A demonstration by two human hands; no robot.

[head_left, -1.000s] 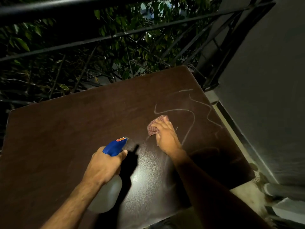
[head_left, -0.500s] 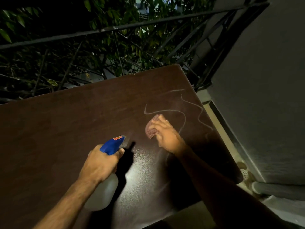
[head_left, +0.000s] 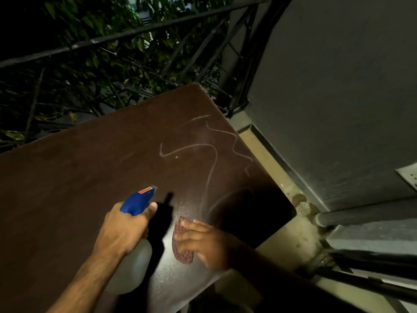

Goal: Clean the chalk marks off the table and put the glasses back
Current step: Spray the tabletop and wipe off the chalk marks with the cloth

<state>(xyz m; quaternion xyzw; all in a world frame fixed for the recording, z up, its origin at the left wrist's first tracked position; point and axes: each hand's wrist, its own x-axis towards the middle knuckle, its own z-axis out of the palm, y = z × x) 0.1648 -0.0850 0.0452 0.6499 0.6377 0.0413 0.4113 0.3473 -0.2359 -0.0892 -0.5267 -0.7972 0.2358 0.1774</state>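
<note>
Left hand (head_left: 121, 227) grips the spray bottle (head_left: 133, 256); right hand (head_left: 203, 242) presses a cloth (head_left: 180, 245) flat on the wet table (head_left: 79, 177), near its edge. Chalk marks (head_left: 209, 159) lie beyond, unwiped; damp strokes may smear them. No glasses visible.

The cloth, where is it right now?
In the head view the cloth lies flat under the right hand near the table's near-right edge, right of the spray bottle, below the chalk marks.
</note>
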